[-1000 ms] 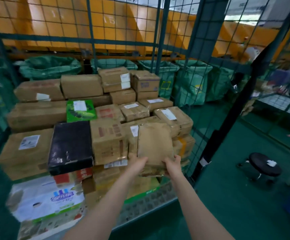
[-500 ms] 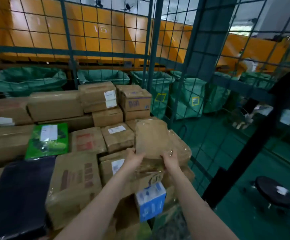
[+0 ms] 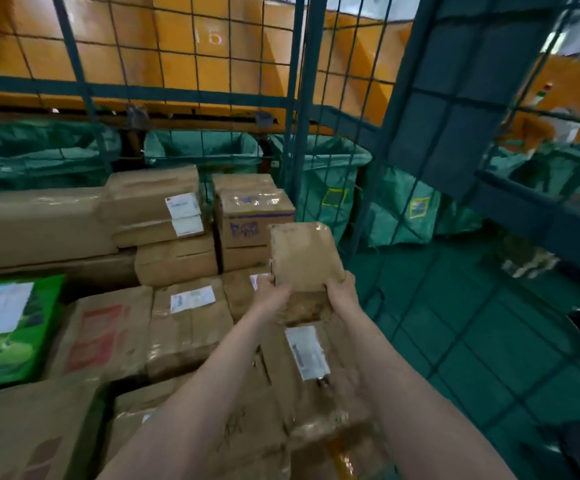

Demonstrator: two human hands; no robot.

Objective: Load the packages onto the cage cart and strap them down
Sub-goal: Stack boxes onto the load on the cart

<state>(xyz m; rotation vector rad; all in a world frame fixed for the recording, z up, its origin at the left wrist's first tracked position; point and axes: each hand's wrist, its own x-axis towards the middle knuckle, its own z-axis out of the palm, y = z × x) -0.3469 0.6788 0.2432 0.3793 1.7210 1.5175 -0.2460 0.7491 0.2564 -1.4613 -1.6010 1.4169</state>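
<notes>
Here the parcel [image 3: 304, 258] was held in the air above the stacked boxes [image 3: 184, 323], near the right rear corner of the cart [image 3: 303, 98]. Its far end was tipped up in front of a purple-printed box [image 3: 247, 220], and its near end sat between the two hands. The left grip [image 3: 271, 294] was clenched on the near left edge, and the right grip [image 3: 342, 294] was clenched on the near right edge, so both were grasping the parcel and neither was free.

It was a flat brown piece, thin for its width, wrapped in paper or card with a sheen of tape on its upper face. It looked light, since it was held out by one end alone with no support under the rest. It also seemed fairly stiff: the free end stood out straight and did not droop. The near end looked creased and softer, so squeezing there would probably crush it rather than steady it. The taped face might be slick under the fingers.

The long side edges seemed the better hold, nearer the middle, with fingers underneath. Being thin, it would likely sit best laid flat on the boxes or slid upright into a gap by the cart's side. What was inside could not be told, so it called for setting down, not dropping.
</notes>
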